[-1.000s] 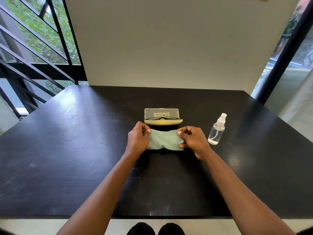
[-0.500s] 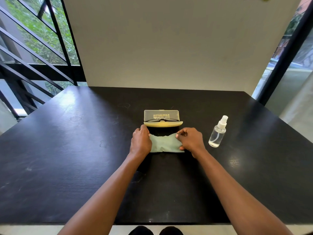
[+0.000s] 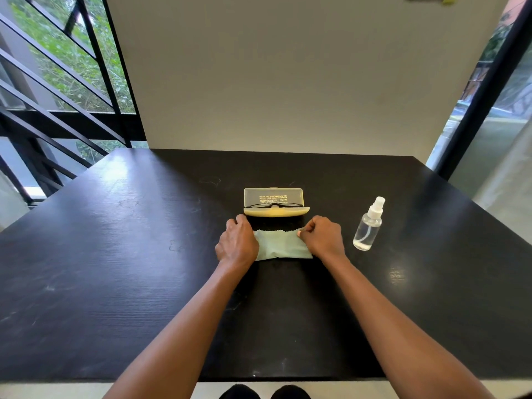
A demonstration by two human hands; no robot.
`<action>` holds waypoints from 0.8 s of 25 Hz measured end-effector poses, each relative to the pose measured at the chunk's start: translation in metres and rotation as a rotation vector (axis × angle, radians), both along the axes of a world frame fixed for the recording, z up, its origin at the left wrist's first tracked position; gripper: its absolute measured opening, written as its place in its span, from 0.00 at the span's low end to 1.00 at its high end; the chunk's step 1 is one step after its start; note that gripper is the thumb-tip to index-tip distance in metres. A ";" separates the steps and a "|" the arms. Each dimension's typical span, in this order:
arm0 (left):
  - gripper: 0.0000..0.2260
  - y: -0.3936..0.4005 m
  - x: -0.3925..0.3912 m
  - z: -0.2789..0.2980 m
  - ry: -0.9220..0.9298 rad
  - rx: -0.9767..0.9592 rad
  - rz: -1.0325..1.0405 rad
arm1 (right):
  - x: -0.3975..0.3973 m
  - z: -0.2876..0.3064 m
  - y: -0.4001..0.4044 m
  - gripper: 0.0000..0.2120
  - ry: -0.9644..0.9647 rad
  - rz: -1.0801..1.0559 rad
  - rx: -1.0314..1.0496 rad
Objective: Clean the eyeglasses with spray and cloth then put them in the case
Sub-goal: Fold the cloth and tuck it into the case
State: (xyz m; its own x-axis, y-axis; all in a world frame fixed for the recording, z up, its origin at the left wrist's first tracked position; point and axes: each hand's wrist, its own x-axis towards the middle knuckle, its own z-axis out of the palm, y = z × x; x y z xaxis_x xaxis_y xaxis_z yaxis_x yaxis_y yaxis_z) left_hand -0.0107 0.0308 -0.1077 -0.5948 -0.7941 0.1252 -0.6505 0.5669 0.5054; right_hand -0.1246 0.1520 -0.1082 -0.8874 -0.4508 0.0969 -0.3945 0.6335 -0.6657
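Note:
A pale green cloth (image 3: 280, 244) lies folded on the black table (image 3: 115, 254). My left hand (image 3: 237, 243) holds its left end and my right hand (image 3: 324, 239) pinches its right end, fingers curled. Just behind the cloth stands a yellow eyeglass case (image 3: 275, 201) with its clear lid open. The black-framed eyeglasses (image 3: 273, 205) lie inside the case. A small clear spray bottle (image 3: 368, 224) with a white nozzle stands upright to the right of my right hand.
A plain wall rises behind the table's far edge. Black railings and a window are at the left, a glass door at the right. The table's near edge runs just above my feet (image 3: 264, 393).
Both hands lowered the cloth from slightly above the table down flat onto it and moved it a little farther away, toward the case. The case and bottle stayed put.

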 end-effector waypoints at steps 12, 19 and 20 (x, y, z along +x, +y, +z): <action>0.18 -0.025 0.037 -0.015 -0.298 -0.092 -0.414 | 0.000 0.000 0.032 0.18 0.200 0.461 0.348; 0.20 -0.035 0.050 -0.017 -0.247 -0.037 -0.477 | -0.006 -0.006 0.050 0.21 0.221 0.471 0.392; 0.19 -0.033 0.053 -0.016 -0.143 -0.083 -0.512 | -0.004 -0.006 0.052 0.20 0.243 0.470 0.331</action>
State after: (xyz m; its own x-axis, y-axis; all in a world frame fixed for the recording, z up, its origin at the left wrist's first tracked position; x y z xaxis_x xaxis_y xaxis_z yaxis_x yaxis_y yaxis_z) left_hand 0.0421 -0.0019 -0.1233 -0.9190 -0.3890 0.0642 -0.3396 0.8638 0.3721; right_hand -0.1287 0.2039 -0.1140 -0.5571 -0.8284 0.0593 -0.7967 0.5129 -0.3196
